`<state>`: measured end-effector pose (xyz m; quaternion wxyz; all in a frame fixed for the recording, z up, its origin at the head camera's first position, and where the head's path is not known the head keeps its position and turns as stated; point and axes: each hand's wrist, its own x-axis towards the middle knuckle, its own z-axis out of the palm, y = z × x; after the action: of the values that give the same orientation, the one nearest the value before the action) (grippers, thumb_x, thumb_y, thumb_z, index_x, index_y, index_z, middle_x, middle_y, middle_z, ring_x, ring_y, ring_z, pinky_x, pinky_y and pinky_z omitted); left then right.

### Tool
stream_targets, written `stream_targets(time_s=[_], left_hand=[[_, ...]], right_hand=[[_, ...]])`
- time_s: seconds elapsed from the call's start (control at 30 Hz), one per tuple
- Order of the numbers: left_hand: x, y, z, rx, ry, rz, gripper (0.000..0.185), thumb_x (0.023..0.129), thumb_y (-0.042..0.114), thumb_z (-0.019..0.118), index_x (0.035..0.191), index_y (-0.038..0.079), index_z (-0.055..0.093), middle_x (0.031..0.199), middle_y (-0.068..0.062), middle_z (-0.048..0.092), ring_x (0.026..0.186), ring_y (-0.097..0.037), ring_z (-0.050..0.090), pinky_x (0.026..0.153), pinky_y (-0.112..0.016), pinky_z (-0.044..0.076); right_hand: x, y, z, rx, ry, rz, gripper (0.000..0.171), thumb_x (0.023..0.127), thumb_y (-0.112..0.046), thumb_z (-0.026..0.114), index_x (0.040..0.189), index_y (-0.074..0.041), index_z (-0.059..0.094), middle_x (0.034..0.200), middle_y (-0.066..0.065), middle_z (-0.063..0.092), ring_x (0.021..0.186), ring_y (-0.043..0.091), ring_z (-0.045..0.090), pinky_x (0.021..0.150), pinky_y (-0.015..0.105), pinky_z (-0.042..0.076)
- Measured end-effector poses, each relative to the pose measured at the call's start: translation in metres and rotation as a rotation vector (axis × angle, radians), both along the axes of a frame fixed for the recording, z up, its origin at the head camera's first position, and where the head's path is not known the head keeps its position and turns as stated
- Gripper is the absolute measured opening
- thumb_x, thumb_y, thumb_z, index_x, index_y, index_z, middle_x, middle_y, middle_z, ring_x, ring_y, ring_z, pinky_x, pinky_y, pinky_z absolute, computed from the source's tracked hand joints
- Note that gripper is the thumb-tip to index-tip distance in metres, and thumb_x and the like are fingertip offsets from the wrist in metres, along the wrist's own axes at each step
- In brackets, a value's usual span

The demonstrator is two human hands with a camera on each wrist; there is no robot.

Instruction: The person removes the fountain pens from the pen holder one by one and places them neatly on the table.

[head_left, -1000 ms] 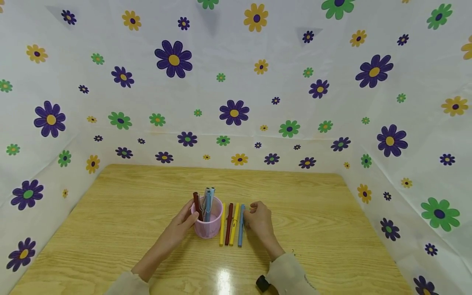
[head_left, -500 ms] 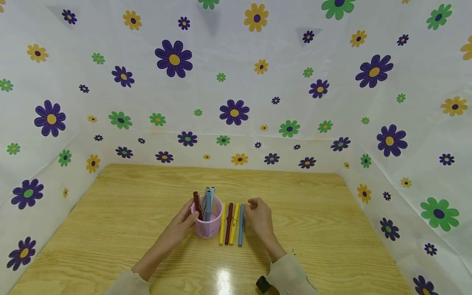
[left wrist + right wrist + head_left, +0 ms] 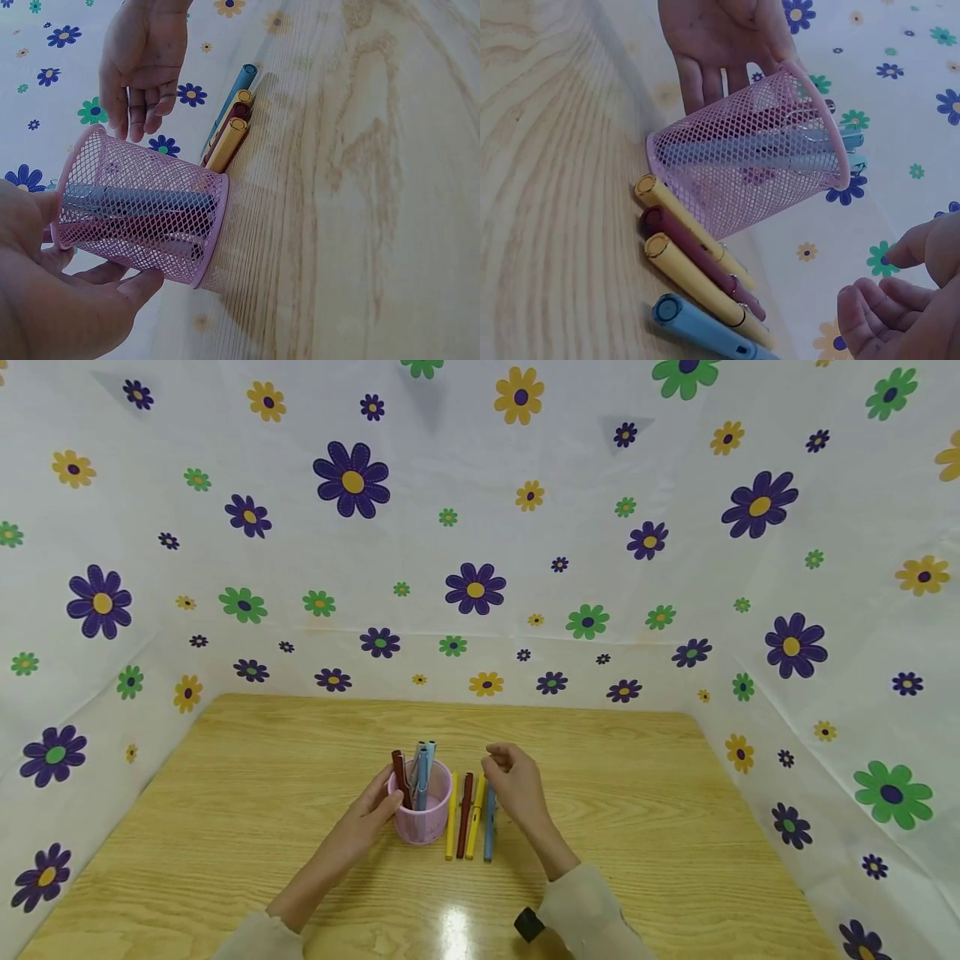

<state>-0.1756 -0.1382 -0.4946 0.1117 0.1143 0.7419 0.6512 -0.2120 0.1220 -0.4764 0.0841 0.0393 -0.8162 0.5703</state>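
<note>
A pink mesh pen cup (image 3: 422, 827) stands on the table, held by my left hand (image 3: 367, 814) with the thumb at its rim and fingers round its side. Inside lean a dark red pen (image 3: 401, 777) and several bluish pens (image 3: 424, 777). To the cup's right, a row of pens lies side by side: a yellow pen (image 3: 452, 827), a dark red pen (image 3: 465, 818), another yellow pen (image 3: 694, 281) and a blue pen (image 3: 490, 831). My right hand (image 3: 517, 785) hovers over the far ends of the right-hand pens, its fingers loosely bent with nothing between them in the right wrist view.
The wooden table (image 3: 300, 752) is enclosed at the back and sides by a white flower-print cloth (image 3: 420, 552). A small black object (image 3: 529, 924) shows at the right sleeve (image 3: 588, 910).
My right hand has risen from beside the blue pen and shifted left and away, over the pens' far ends. The left hand and the pen cup have stayed put.
</note>
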Motion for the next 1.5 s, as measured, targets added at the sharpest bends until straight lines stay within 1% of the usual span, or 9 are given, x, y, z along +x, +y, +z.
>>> stream_targets(time_s=[0.07,0.23,0.3,0.57,0.77,0.97,1.1,1.27,1.5], left_hand=[[0.0,0.0,0.001,-0.004,0.0,0.004,0.064,0.112,0.03,0.047,0.166,0.011,0.018,0.166,-0.025,0.025,0.152,-0.04,0.025,0.122,-0.057,0.027],[0.0,0.0,0.001,-0.013,-0.002,0.012,0.064,0.112,0.03,0.047,0.166,0.011,0.018,0.166,-0.025,0.025,0.152,-0.04,0.026,0.121,-0.057,0.028],[0.0,0.0,0.0,-0.014,-0.003,0.012,0.065,0.112,0.031,0.047,0.166,0.011,0.018,0.166,-0.024,0.025,0.152,-0.04,0.026,0.121,-0.057,0.028],[-0.001,-0.001,0.0,-0.007,0.0,0.007,0.065,0.112,0.031,0.047,0.166,0.011,0.018,0.166,-0.024,0.025,0.152,-0.04,0.026,0.122,-0.057,0.027],[-0.001,0.0,-0.001,-0.001,-0.001,0.01,0.064,0.112,0.03,0.048,0.166,0.011,0.019,0.165,-0.025,0.027,0.152,-0.039,0.026,0.121,-0.057,0.027],[-0.002,0.0,-0.002,-0.006,0.006,0.014,0.064,0.112,0.029,0.047,0.166,0.009,0.018,0.164,-0.026,0.028,0.151,-0.041,0.028,0.121,-0.057,0.029],[-0.002,0.0,-0.001,-0.005,0.001,0.004,0.064,0.112,0.031,0.047,0.166,0.011,0.018,0.165,-0.025,0.027,0.152,-0.041,0.027,0.121,-0.057,0.028],[-0.002,-0.001,0.0,-0.014,0.003,0.0,0.064,0.112,0.032,0.046,0.166,0.012,0.018,0.165,-0.025,0.026,0.152,-0.041,0.026,0.121,-0.058,0.028],[-0.002,0.0,-0.001,-0.009,-0.001,0.002,0.064,0.112,0.032,0.047,0.166,0.012,0.019,0.165,-0.024,0.027,0.152,-0.04,0.027,0.121,-0.057,0.028]], right_hand=[[-0.001,-0.002,0.003,-0.025,0.006,0.021,0.033,0.1,-0.013,0.063,0.126,0.007,0.066,0.103,0.013,0.07,0.085,0.022,0.066,0.067,0.026,0.057],[-0.004,-0.011,0.009,-0.07,-0.006,0.063,0.032,0.1,-0.013,0.064,0.125,0.007,0.066,0.102,0.015,0.069,0.093,0.04,0.067,0.076,0.046,0.063],[-0.005,-0.015,0.012,-0.083,-0.011,0.076,0.032,0.1,-0.012,0.064,0.125,0.007,0.066,0.102,0.016,0.069,0.093,0.04,0.066,0.078,0.052,0.062],[-0.008,-0.027,0.015,-0.093,-0.018,0.114,0.03,0.101,-0.014,0.066,0.125,0.005,0.067,0.103,0.014,0.069,0.091,0.034,0.067,0.076,0.04,0.063],[-0.009,-0.032,0.014,-0.078,-0.003,0.148,0.029,0.101,-0.014,0.066,0.123,0.005,0.068,0.103,0.014,0.07,0.094,0.039,0.067,0.075,0.041,0.062],[-0.011,-0.039,0.014,-0.076,0.0,0.174,0.032,0.101,-0.014,0.065,0.124,0.007,0.067,0.105,0.015,0.071,0.089,0.022,0.066,0.079,0.048,0.063],[-0.013,-0.044,0.013,-0.066,-0.008,0.178,0.033,0.1,-0.014,0.066,0.124,0.008,0.066,0.105,0.014,0.071,0.089,0.016,0.065,0.078,0.04,0.062],[-0.014,-0.049,0.014,-0.032,0.014,0.177,0.029,0.099,-0.013,0.068,0.122,0.006,0.069,0.105,0.012,0.071,0.092,0.018,0.065,0.077,0.025,0.056],[-0.016,-0.053,0.012,-0.017,0.059,0.199,0.026,0.099,-0.012,0.07,0.116,0.007,0.07,0.105,0.016,0.072,0.095,0.025,0.067,0.082,0.031,0.059]])
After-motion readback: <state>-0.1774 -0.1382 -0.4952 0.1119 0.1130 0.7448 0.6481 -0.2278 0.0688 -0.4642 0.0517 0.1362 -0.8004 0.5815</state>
